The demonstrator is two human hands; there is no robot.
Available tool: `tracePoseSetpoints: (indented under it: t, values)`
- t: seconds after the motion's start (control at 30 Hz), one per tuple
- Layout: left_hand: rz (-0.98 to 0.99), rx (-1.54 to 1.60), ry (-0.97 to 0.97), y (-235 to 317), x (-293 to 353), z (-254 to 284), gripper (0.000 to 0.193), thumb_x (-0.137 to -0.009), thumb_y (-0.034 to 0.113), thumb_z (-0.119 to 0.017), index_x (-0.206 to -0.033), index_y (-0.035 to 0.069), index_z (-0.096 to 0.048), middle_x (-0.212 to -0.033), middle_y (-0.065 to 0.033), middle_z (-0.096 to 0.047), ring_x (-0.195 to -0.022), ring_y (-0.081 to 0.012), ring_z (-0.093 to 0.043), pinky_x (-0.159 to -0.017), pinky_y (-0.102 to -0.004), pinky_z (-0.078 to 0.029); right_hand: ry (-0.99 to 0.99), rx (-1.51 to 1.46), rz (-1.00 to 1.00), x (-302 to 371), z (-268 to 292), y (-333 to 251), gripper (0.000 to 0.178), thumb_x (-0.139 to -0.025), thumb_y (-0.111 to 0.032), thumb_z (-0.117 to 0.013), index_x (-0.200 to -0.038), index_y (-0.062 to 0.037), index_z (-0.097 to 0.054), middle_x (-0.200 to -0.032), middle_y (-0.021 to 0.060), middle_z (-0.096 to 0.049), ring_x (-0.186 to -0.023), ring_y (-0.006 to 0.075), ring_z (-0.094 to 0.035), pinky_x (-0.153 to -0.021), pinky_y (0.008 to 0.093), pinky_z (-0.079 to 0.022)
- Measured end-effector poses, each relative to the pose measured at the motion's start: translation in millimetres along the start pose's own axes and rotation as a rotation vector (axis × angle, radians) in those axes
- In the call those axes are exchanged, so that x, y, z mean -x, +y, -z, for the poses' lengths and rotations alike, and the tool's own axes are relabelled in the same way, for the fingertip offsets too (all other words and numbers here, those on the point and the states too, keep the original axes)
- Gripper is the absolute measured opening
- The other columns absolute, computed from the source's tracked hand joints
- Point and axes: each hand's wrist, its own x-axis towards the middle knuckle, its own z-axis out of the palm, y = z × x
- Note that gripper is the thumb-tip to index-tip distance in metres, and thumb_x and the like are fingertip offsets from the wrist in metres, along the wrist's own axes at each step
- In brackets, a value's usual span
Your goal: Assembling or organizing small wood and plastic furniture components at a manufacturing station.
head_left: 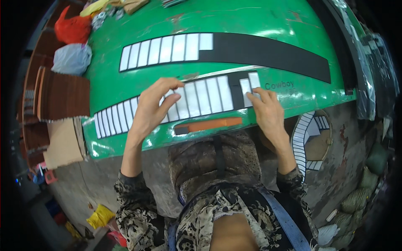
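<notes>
In front of me lies a curved black strip with a row of white rectangular pieces along it. My left hand rests over the row's middle, thumb and forefinger apart, with nothing visible held between them. Near the strip's right end, my right hand has its thumb and fingertips closed at a white rectangular piece. That piece sits beside another white piece at the end, and a bare black gap separates it from the row. Its right edge is partly hidden by my fingers.
Beyond lies a second curved black strip, its left part covered with white pieces. An orange bar with a dark end lies along the green table's near edge. Bags stand at the far left. A round container with white-pieced strips is below right.
</notes>
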Motion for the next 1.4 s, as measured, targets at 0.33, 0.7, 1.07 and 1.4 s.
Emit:
tracePoseSetpoints:
  t: [0.33,0.7,1.07,1.4]
  values:
    - [0.174,0.145,0.32,-1.7,107.6,-49.7,0.057,-0.071,0.012,-0.076,-0.123,0.002,-0.053,-0.115,-0.0107,-0.063,-0.108,-0.0223,-0.058,-0.089,-0.033,-0.043,-0.022,-0.34,0.193,1.5,28.8,-49.6,0.039,-0.067,-0.009,-0.074,-0.105,-0.0087,-0.064,-0.104,0.0033,-0.061,-0.088,0.0242,-0.056,-0.071,0.0326,-0.05]
    - [0.106,0.196,0.392,-16.3,95.9,-74.2,0.035,-0.068,-0.001,-0.073,-0.102,0.003,-0.064,-0.098,-0.008,-0.067,-0.092,-0.0221,-0.062,-0.078,-0.0315,-0.049,-0.022,-0.362,0.164,9.2,12.4,-46.7,0.039,-0.066,-0.011,-0.076,-0.104,-0.0076,-0.065,-0.105,0.0043,-0.061,-0.091,0.0256,-0.056,-0.073,0.0345,-0.05]
    - [-0.017,0.223,0.423,-18.5,94.6,-69.9,0.028,-0.068,0.004,-0.074,-0.094,0.002,-0.066,-0.093,-0.0089,-0.068,-0.086,-0.0242,-0.063,-0.074,-0.0324,-0.049,0.066,-0.561,0.381,-24.6,-7.5,-116.1,0.032,-0.062,-0.005,-0.074,-0.094,-0.0068,-0.067,-0.09,0.0017,-0.061,-0.077,0.0206,-0.056,-0.062,0.0291,-0.049]
    - [-0.009,0.233,0.443,-19.9,93.5,-73.6,0.03,-0.066,0.001,-0.072,-0.095,0.001,-0.065,-0.09,-0.0097,-0.067,-0.082,-0.0257,-0.062,-0.073,-0.0327,-0.048,-0.036,-0.669,0.337,-24.8,-13.5,-113.9,0.032,-0.065,-0.005,-0.075,-0.095,-0.0037,-0.065,-0.092,0.0054,-0.063,-0.083,0.0231,-0.058,-0.068,0.0323,-0.05]
